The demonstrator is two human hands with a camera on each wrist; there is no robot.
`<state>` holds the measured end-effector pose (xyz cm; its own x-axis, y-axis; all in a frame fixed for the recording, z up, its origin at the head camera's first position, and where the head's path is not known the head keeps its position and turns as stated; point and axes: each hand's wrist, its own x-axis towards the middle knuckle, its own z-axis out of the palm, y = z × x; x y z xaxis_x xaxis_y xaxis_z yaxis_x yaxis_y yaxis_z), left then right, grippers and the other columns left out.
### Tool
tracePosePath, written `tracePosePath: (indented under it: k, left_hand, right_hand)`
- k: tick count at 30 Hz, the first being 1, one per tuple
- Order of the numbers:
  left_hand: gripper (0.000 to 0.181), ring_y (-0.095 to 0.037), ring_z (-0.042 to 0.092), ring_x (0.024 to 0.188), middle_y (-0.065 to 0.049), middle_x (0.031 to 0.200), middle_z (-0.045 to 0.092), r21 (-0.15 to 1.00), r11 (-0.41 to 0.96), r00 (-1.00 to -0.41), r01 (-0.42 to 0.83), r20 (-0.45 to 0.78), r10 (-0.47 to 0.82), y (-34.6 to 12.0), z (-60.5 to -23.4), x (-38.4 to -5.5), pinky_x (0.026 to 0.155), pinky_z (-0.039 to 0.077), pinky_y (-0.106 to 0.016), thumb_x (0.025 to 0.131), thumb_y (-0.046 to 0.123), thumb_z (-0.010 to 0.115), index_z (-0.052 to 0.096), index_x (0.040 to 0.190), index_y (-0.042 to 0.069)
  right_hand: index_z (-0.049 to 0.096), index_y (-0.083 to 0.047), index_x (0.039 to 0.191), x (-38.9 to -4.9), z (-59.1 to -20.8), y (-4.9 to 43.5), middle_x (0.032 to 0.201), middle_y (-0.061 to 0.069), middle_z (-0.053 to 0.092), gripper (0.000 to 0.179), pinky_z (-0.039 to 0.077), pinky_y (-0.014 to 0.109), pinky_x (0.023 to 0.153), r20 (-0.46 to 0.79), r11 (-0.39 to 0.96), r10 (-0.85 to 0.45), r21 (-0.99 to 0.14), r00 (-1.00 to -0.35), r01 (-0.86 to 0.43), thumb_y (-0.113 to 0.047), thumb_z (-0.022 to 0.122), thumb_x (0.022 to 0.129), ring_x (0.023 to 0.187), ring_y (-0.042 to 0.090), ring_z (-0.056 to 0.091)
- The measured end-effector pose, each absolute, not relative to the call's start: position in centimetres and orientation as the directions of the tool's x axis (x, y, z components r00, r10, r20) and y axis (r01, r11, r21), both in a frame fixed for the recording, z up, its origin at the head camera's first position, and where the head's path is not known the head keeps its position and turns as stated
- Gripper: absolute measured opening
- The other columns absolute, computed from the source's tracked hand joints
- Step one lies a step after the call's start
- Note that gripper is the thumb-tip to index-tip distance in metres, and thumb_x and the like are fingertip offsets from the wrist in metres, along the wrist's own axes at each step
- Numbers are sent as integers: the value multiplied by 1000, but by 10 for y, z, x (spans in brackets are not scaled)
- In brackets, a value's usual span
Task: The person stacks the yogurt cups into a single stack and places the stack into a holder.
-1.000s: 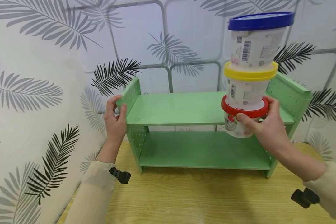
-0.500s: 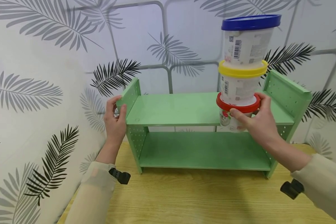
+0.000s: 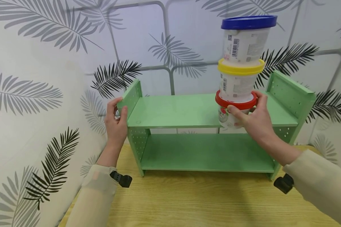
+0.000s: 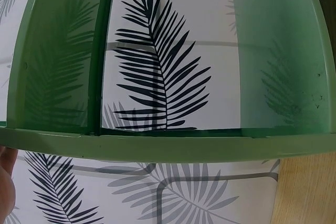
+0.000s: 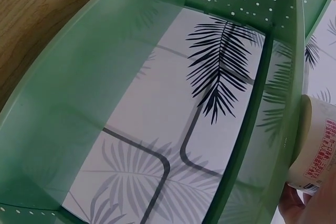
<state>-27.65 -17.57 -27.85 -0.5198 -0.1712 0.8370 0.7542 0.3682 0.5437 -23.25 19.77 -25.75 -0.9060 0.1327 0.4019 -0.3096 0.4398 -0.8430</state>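
Observation:
In the head view my right hand [image 3: 258, 118] grips the red-lidded tub [image 3: 225, 118], thumb in front just below the lid. On that tub stands a yellow-lidded tub [image 3: 238, 86], and a blue-lidded tub [image 3: 245, 45] tops the stack, which leans slightly right. The lowest tub's base overlaps the front edge of the green shelf's [image 3: 176, 110] upper board; whether it touches the board I cannot tell. My left hand [image 3: 116, 123] holds the front edge of the left side panel [image 3: 133, 94], fingers outside. The right wrist view shows part of a tub [image 5: 317, 153] beside my right hand [image 5: 310, 208].
The two-tier shelf stands on a wooden table [image 3: 187, 201] against leaf-patterned wall covering [image 3: 196, 78]. A raised right side panel [image 3: 292, 94] rises beyond the right hand. The lower board [image 3: 207, 151] lies beneath the upper one.
My right hand has carried the stack of tubs leftward, and the lowest tub sits a little higher in the head view. The left hand stays on the side panel.

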Motion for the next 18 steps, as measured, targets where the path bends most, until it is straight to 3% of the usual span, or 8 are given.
tracePosePath:
  k: [3,9,18]
  left_hand:
    - [25,-4,52,90,-29,115,55,544,366,-518,755,837,-175,-176,-278,-277,59,45,-13,96,-5,51,50,121,-10]
    - [25,-4,52,90,-29,116,55,538,364,-512,760,841,-172,-176,-278,-277,58,44,-12,96,-5,51,50,121,-10]
    - [26,-5,52,91,-29,118,54,552,351,-532,757,831,-162,-176,-278,-276,59,46,-14,97,-4,50,50,122,-10]
  right_hand:
    - [13,-14,147,-236,-257,197,141,11,37,82,47,30,80,394,440,133,-846,-909,-302,-41,67,90,121,28,40]
    - [12,-15,147,-243,-257,195,143,10,36,82,45,44,90,391,430,127,-850,-912,-305,-42,66,91,124,29,39]
    - [14,-14,147,-250,-259,191,143,10,37,83,44,50,94,409,418,135,-849,-902,-323,-43,66,90,124,30,39]
